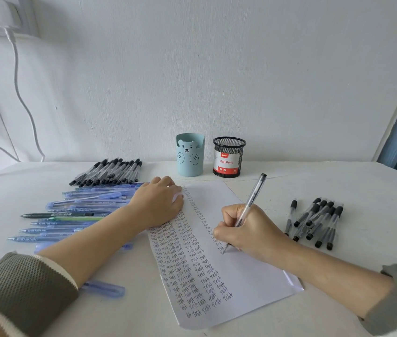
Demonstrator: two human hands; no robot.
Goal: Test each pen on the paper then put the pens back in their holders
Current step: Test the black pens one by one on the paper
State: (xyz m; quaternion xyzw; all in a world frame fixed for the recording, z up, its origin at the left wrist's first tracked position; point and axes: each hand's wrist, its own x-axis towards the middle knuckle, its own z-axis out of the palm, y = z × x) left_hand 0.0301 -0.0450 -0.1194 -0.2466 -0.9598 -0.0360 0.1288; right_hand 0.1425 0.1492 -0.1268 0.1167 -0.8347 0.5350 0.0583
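A white paper (248, 271) covered with several columns of the handwritten word "Test" lies in front of me. My right hand (248, 232) grips a clear black-capped pen (253, 198), its tip touching the paper at the foot of the rightmost column. My left hand (158, 203) rests flat on the paper's upper left edge. A pale blue bear holder (190, 155) and a black mesh holder (229, 158) labelled "Ball Pens" stand at the back. No pens show above their rims.
Several black-capped pens (314, 222) lie right of the paper. Another row of black-capped pens (109, 172) lies at the back left, with several blue pens (83, 210) in front of it. A blue pen cap (105, 289) lies by my left sleeve. The wall stands close behind the holders.
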